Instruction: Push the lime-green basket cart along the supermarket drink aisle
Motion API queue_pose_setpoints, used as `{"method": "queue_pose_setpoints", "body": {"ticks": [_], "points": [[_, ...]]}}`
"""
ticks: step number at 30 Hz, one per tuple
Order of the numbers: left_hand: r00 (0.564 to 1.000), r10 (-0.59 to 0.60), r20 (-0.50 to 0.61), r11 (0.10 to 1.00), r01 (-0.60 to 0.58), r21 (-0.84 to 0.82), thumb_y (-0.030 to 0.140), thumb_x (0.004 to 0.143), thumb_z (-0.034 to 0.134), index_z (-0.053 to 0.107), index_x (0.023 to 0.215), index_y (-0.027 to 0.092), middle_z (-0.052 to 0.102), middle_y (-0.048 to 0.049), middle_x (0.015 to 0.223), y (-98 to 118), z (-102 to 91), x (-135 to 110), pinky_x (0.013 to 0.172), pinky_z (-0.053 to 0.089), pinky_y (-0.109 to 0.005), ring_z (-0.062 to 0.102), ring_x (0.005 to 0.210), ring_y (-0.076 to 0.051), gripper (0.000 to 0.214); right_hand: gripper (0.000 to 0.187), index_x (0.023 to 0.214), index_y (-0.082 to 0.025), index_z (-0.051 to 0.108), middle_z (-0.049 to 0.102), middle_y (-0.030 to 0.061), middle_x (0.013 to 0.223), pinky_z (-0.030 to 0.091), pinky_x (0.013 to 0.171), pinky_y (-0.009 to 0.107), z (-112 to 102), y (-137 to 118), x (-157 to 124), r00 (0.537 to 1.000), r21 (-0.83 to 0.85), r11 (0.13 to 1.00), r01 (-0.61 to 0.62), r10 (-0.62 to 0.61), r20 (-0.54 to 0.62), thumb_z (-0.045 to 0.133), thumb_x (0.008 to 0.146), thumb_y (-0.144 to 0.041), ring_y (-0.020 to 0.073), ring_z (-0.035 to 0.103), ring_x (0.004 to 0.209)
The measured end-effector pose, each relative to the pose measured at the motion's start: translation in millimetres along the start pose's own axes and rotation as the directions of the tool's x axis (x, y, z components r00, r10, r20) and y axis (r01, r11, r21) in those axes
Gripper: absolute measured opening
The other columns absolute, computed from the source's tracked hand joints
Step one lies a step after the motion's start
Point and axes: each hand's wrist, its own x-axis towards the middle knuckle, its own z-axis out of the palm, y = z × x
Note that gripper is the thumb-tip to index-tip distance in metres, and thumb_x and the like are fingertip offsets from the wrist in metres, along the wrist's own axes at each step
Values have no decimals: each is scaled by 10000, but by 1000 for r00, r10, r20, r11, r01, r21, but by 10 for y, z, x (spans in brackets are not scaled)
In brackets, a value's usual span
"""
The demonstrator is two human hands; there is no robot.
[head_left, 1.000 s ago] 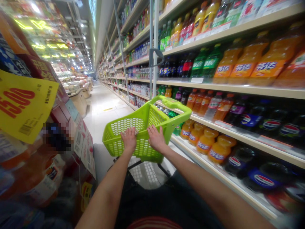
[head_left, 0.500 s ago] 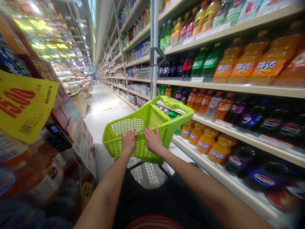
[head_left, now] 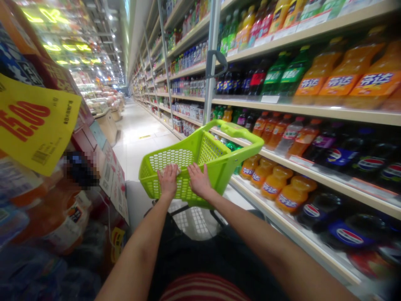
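Note:
A bright green plastic shopping cart (head_left: pixel 219 184) with a perforated basket stands sideways in front of me, its handle to the right. My left hand (head_left: pixel 168 179) is closed at the rim of the near side wall. Beneath its fingers a small crumpled whitish cloth (head_left: pixel 178 169) shows, pressed against the rim. A little to the right, my right hand (head_left: pixel 199 180) grips the same rim, with its fingers hooked over the edge and its thumb up. The fingertips inside the basket are partly hidden. No goods show in the visible part of the basket.
Shelves of soft drink bottles (head_left: pixel 290 192) run along the right side, close to the cart handle. On the left are stacked cartons (head_left: pixel 114 188), bottles and a yellow price sign (head_left: pixel 37 125). A pale tiled aisle (head_left: pixel 140 125) stretches ahead.
The view has shifted slightly, so the cart and shelves sit a bit further right. Both hands stay on the rim, with the left hand's fingers slightly repositioned.

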Motion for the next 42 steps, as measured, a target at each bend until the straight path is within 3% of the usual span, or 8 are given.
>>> {"method": "queue_pose_setpoints", "body": {"ticks": [5,14,20,25,30,34,37,42], "points": [[999,9,-31,1000,-10,-30,192,877,306,380,1315,268,406,-68,1373,81,71,-5,1076,48,-524,313,1294,-183,451,556,1322,-73,359,355,143,1390,81,1046,584,-12,-16,-2,1000,-16,1000,1,0,16,394,782,-196,269,238,1309],[996,-65,-54,998,66,1,157,865,321,396,1302,266,426,-65,1360,-252,70,-88,1072,79,-532,351,1272,-179,456,539,1307,-83,383,373,116,1383,92,1034,607,89,21,3,1000,-53,998,16,-17,-19,377,774,-164,257,263,1299],[996,29,-78,998,-33,-49,179,865,336,420,1281,275,478,-59,1319,2,64,-45,1069,83,-547,401,1231,-186,435,541,1300,-72,390,381,111,1377,124,1033,599,61,27,-7,999,-54,998,28,-29,-21,380,769,-173,256,270,1295],[996,-33,-83,995,25,-93,201,843,393,452,1251,243,570,-71,1191,72,-24,-7,1073,125,-523,499,1101,-186,414,542,1294,-76,398,384,105,1377,130,1035,587,40,97,-42,998,-59,996,62,-63,-29,382,758,-160,251,287,1288],[992,-116,-54,990,111,-86,214,815,455,522,1167,242,550,-78,1187,83,-65,37,1067,151,-517,466,1122,-213,359,535,1288,-80,408,399,113,1368,136,1032,581,65,106,-36,997,-64,996,64,-67,-48,385,761,-169,263,295,1281],[999,-30,-20,996,29,-86,183,822,431,512,1172,220,423,-87,1346,121,2,94,1055,209,-480,332,1264,-219,361,534,1284,-87,416,406,122,1362,135,1029,582,71,108,-27,997,-78,995,57,-62,-56,397,757,-177,277,297,1278],[997,67,35,990,-62,-128,157,845,373,464,1220,206,457,-75,1329,105,43,123,1025,288,-407,393,1227,-172,390,536,1286,-78,409,399,124,1366,133,1028,584,75,148,-34,996,-81,994,69,-73,-50,392,758,-172,273,293,1280],[998,46,36,993,-42,-106,164,863,343,459,1229,256,495,-46,1300,-60,1,55,1035,264,-430,427,1201,-163,395,539,1291,-92,403,394,110,1372,126,1035,571,95,256,-54,993,-83,991,104,-108,-42,382,755,-148,256,291,1285]]}}
